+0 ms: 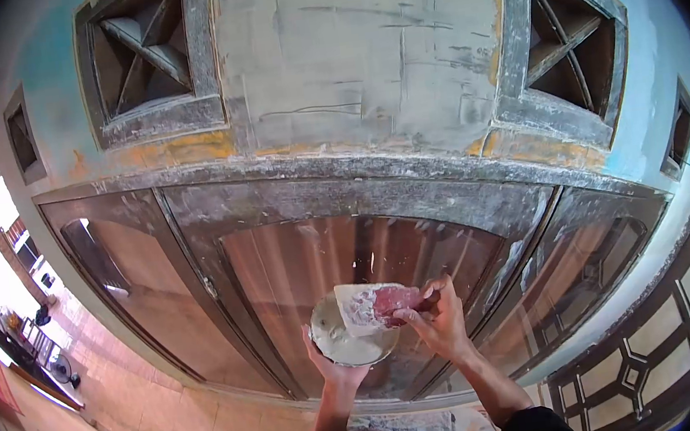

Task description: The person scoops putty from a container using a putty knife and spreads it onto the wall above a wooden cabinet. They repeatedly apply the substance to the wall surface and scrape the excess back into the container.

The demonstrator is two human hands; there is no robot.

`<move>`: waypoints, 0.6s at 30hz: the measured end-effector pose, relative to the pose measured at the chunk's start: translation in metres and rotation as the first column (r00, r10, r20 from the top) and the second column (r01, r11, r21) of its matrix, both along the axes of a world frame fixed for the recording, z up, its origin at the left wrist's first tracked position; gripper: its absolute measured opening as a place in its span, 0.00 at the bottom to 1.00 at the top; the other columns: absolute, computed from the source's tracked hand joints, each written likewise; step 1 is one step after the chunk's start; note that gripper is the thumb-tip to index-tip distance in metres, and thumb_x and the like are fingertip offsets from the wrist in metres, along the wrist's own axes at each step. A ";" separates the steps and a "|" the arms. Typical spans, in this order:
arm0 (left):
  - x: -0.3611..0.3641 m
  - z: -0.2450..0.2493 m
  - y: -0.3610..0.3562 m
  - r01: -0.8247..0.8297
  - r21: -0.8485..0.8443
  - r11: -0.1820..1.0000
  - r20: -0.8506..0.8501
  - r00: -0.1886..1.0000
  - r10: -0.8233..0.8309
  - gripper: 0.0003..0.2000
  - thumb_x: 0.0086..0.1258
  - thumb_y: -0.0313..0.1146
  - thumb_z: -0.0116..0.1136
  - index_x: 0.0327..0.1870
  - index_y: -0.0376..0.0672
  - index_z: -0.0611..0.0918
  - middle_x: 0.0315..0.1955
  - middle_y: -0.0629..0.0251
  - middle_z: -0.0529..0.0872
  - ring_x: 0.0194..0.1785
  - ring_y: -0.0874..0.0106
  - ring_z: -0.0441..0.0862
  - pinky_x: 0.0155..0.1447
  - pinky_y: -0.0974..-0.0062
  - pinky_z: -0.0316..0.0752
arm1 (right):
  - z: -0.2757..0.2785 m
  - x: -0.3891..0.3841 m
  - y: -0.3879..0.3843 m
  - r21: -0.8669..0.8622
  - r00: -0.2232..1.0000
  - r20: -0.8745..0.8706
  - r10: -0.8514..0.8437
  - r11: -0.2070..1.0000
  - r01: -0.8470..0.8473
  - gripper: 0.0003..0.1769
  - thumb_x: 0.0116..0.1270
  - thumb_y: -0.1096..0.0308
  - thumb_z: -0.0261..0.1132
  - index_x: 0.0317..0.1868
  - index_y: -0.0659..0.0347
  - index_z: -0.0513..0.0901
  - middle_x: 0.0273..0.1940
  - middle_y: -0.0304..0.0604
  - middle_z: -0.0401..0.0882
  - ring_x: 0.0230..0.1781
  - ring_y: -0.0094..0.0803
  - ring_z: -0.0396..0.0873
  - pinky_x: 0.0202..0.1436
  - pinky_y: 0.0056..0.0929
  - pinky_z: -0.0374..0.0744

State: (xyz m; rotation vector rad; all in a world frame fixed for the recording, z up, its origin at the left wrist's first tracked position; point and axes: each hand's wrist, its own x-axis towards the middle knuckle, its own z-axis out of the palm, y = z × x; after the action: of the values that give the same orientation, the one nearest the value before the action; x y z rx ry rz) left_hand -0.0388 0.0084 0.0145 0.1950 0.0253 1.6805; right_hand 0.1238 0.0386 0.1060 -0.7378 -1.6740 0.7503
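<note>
A round bowl (352,351) of white paste rests in my left hand (339,371), whose fingers wrap its left side and underside. My right hand (442,321) grips the reddish handle of a scraper (364,309). The scraper's pale, flat blade is smeared with white and overlaps the bowl's upper right part. Whether the blade touches the paste cannot be made out. Both hands are in front of a brown-framed glass panel (283,265).
Above the long frame is a patched grey wall (328,64) between two square vents (144,55) with crossed slats. A patterned door (649,343) stands at the lower right. Tiled floor (173,422) and a fan (63,368) are at the left.
</note>
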 end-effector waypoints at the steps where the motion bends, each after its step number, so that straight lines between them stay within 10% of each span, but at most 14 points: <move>1: 0.000 0.001 0.001 -0.024 0.001 1.000 -0.022 0.999 0.024 0.37 0.67 0.68 0.39 0.66 0.49 0.71 0.63 0.60 0.74 0.65 0.55 0.71 0.69 0.49 0.63 | -0.003 -0.006 0.001 0.012 0.990 -0.129 0.052 0.999 -0.051 0.12 0.61 0.76 0.71 0.40 0.69 0.76 0.33 0.45 0.81 0.35 0.23 0.82 0.34 0.24 0.82; 11: -0.002 0.000 0.010 -0.031 -0.013 0.999 -0.033 0.999 0.030 0.37 0.66 0.69 0.40 0.66 0.49 0.72 0.63 0.61 0.74 0.64 0.55 0.70 0.67 0.50 0.64 | 0.018 0.008 0.017 0.374 0.966 0.251 -0.055 0.926 -0.044 0.09 0.59 0.70 0.72 0.36 0.66 0.85 0.30 0.46 0.82 0.26 0.29 0.78 0.29 0.27 0.73; 18: -0.002 0.005 0.008 -0.021 0.023 1.000 -0.050 0.999 0.022 0.38 0.66 0.70 0.40 0.67 0.50 0.71 0.64 0.59 0.73 0.66 0.53 0.68 0.69 0.47 0.62 | 0.033 0.011 0.008 0.050 0.939 0.339 -0.063 0.998 0.049 0.12 0.57 0.67 0.75 0.34 0.67 0.83 0.25 0.45 0.82 0.23 0.21 0.75 0.26 0.28 0.73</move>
State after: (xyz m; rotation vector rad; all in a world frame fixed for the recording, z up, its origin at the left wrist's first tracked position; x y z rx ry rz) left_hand -0.0407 0.0160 0.0196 0.2543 0.0466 1.6976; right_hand 0.1351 0.0466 0.1386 -0.9227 -1.9632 0.5678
